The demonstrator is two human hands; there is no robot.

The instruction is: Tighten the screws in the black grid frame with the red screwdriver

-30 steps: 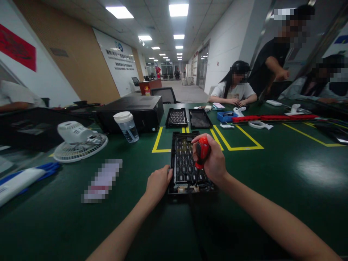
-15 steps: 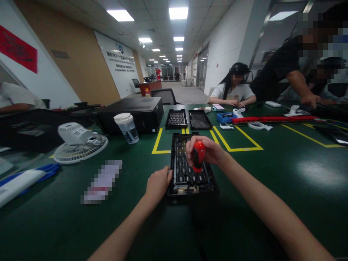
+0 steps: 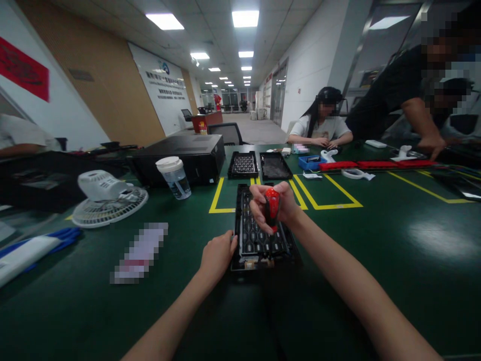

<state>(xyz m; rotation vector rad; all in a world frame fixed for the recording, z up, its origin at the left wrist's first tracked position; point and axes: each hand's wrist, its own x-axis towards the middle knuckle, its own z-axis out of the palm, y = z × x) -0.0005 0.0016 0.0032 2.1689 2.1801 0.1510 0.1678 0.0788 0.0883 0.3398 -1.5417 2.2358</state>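
Where the green table [image 3: 398, 230] comes nearest the wearer, a black plastic case [image 3: 243, 267] lies flat at the centre, its inner panel [image 3: 253, 244] moulded with rows of oval cells. Over its right half, the right hand [image 3: 286, 203] is wrapped around the red-and-black handle of a screwdriver [image 3: 273, 200], fingers curled around the far and left sides of the grip (the tip is lost in the dark near end of the case). The left hand [image 3: 217, 254] lies against the case's left wall, thumb at the rim; its other fingers are hidden, so I cannot tell whether it pinches the wall or merely presses on it.

Beyond the case, yellow tape lines [image 3: 334, 206] mark out rectangles on the table. At their far edge sit two shallow black trays side by side: the left tray [image 3: 243, 176] has a grid of cells, and the right tray [image 3: 276, 168] has a flat floor. Farther left stand a clear cup [image 3: 177, 184] with a white lid, a large black box [image 3: 184, 150] behind it, and a white fan [image 3: 107, 195] lying on the table. To the far right are a blue bin [image 3: 310, 164] and a white ring [image 3: 353, 174]. A seated co-worker [image 3: 310, 128] in a white top rests both hands on the far edge.
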